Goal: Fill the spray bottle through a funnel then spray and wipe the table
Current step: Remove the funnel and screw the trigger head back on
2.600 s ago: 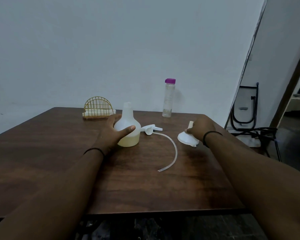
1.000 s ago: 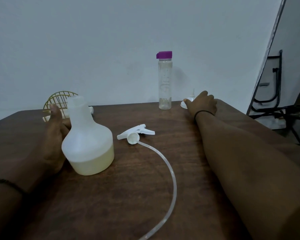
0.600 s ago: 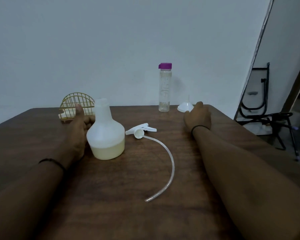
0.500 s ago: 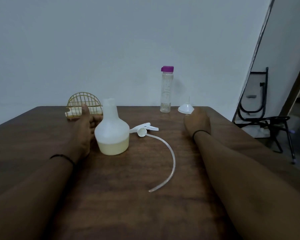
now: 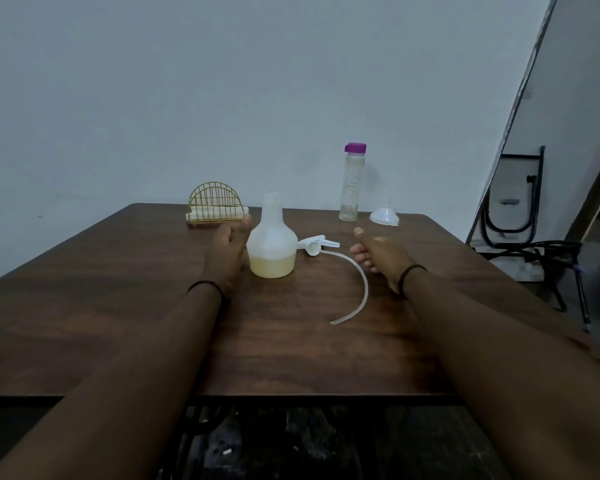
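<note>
The white spray bottle [image 5: 272, 249] stands uncapped mid-table, its bottom part filled with yellowish liquid. My left hand [image 5: 226, 252] lies against its left side; the fingers behind it are hidden. The spray head [image 5: 316, 244] with its long clear tube [image 5: 357, 289] lies just right of the bottle. My right hand [image 5: 378, 256] hovers right of the spray head, loosely curled and empty. The white funnel [image 5: 384, 216] sits upside down near the far right corner, apart from my hand. A clear bottle with a purple cap [image 5: 352, 183] stands beside it.
A gold wire napkin holder [image 5: 216, 206] with white napkins stands at the back left of the brown wooden table [image 5: 118, 306]. A white wall runs behind it. A black folding chair frame [image 5: 520, 216] and stands are on the floor to the right.
My right hand has left the funnel at the far right corner and drawn back toward the spray head. The camera has pulled back; the left hand stays at the bottle.
</note>
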